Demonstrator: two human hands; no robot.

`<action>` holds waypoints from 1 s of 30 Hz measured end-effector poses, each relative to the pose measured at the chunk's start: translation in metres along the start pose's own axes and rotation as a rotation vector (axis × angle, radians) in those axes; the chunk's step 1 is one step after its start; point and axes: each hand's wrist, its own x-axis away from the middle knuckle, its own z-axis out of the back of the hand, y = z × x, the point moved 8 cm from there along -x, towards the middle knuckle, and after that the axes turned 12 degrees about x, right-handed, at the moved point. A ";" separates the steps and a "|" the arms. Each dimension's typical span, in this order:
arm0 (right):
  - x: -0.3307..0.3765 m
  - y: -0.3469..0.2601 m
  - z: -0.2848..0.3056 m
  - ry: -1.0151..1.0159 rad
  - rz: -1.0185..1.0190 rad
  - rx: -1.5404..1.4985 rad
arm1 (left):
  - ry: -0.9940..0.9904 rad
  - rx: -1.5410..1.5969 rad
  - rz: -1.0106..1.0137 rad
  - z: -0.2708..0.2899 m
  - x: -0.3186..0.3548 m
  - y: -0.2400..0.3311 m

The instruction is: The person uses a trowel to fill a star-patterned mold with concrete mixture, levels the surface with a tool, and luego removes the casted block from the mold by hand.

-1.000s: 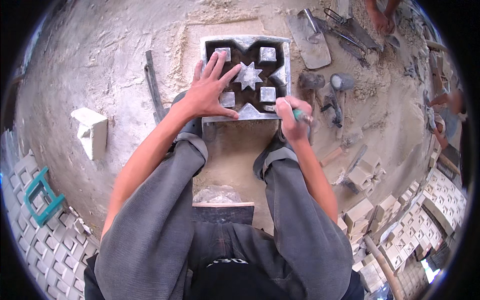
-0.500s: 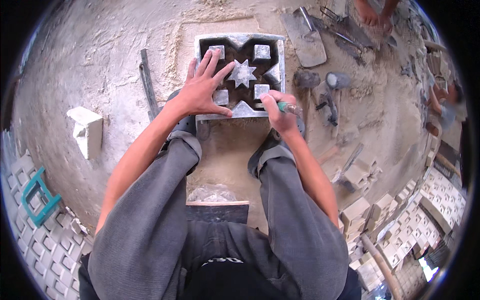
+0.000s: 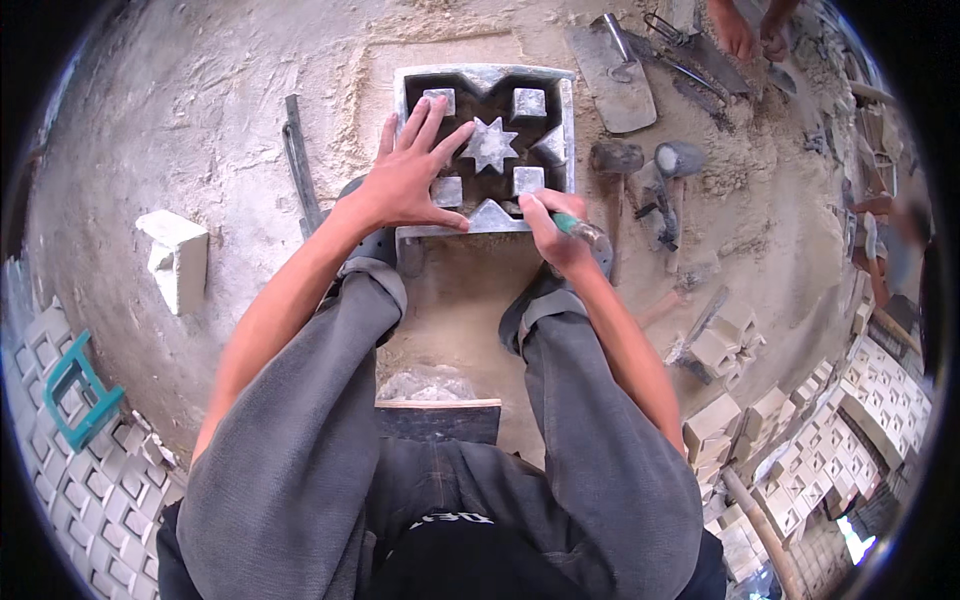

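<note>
At the upper centre of the frame, the left hand [image 3: 410, 180] lies spread flat on the square grey metal mould with a star-shaped core [image 3: 487, 150], apparently steadying it on the sandy floor [image 3: 200, 120], while the right hand [image 3: 553, 232] stays fisted around a green-handled tool [image 3: 578, 229] at its lower edge.

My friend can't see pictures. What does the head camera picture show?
A seated person presses the left hand flat on a square metal mould with a star in its middle, while the right hand grips a green-handled tool at its edge. Hammers lie nearby on sandy ground.
</note>
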 end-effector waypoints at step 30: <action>0.001 -0.020 -0.002 0.012 0.011 0.027 | 0.009 0.006 0.013 -0.003 0.007 -0.008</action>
